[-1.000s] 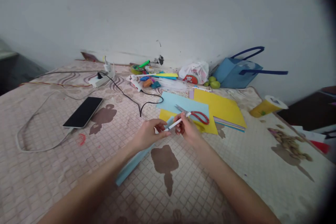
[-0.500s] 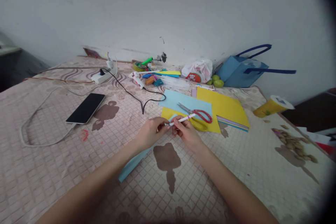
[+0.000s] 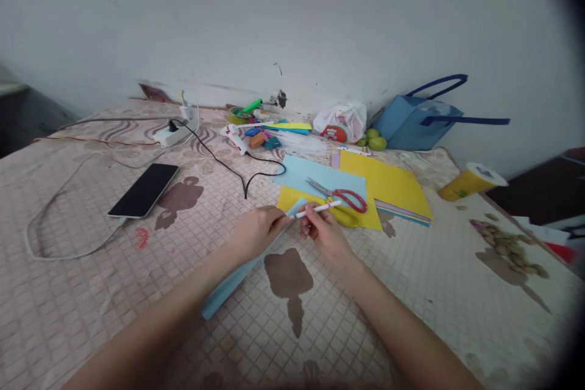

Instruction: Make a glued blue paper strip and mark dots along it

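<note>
My right hand [image 3: 325,230] pinches a slim white felt-tip pen [image 3: 325,207] with a pink band near its right end. The fingers of my left hand [image 3: 259,228] are closed at the pen's other end, by a small blue part; the exact grip is hidden. Under my hands a long light blue paper strip [image 3: 228,289] runs slantwise over the tablecloth, partly covered by the left hand. Just beyond the right hand, red-handled scissors [image 3: 350,200] lie on a light blue sheet [image 3: 301,172], which overlaps a yellow sheet [image 3: 372,221]. Yellow scissor-like handles [image 3: 345,216] show beside them.
A phone [image 3: 145,191] on a white cable lies left, near a power strip [image 3: 172,134]. Behind are a glue gun [image 3: 235,139], a plastic bag [image 3: 340,122], green fruit [image 3: 377,143] and a blue bag [image 3: 414,125]. Right: yellow paper stack [image 3: 388,181], yellow canister [image 3: 470,184].
My left hand has shifted slightly, and more of the blue strip shows between my hands. The pen stays in the right hand. The whole view has moved a little.
</note>
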`<state>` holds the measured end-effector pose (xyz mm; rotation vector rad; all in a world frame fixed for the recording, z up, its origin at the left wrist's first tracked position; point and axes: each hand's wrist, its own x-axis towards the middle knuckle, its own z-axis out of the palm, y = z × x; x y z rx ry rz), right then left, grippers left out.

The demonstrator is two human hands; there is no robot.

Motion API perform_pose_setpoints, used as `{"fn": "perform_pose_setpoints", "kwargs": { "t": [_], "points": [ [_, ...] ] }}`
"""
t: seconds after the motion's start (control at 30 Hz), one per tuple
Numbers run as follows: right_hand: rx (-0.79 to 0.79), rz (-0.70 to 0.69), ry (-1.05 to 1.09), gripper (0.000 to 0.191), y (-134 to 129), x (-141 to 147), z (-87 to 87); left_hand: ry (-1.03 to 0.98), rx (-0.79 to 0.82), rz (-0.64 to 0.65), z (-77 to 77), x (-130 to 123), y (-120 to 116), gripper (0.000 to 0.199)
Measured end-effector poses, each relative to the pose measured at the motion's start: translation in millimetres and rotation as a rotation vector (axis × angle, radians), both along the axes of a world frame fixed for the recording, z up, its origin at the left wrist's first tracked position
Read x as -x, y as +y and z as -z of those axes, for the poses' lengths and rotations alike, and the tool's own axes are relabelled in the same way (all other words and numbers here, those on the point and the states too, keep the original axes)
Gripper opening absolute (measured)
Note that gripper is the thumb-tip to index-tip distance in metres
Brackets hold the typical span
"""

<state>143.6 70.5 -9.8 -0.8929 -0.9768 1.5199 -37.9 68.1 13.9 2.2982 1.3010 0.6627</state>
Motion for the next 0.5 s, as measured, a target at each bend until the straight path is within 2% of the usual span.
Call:
{"fn": "perform_pose_setpoints", "kwargs": {
  "t": [0.1, 0.2, 0.27, 0.37, 0.5],
  "points": [
    [-0.052, 0.251, 0.045, 0.02, 15, -22, -0.1, 0.006, 0.027, -0.091, 2.7, 3, 1, 0.033],
    [-0.085, 0.414, 0.021, 0.022, 26, -40, 5.1, 0.056, 0.055, -0.134, 7.6, 2, -1, 0.05],
    [-0.068, 0.418, -0.015, 0.023, 28, -45, 11.0, 0.107, 0.068, -0.124, 11.5, -2, -4, 0.056],
    [-0.041, 0.369, -0.075, 0.024, 27, -41, 19.4, 0.16, 0.111, -0.105, 17.4, -6, -6, 0.048],
    [-0.068, 0.348, -0.181, 0.025, 23, -36, 24.6, 0.107, 0.137, -0.073, 24.4, -8, -4, 0.047]
  ]
}}
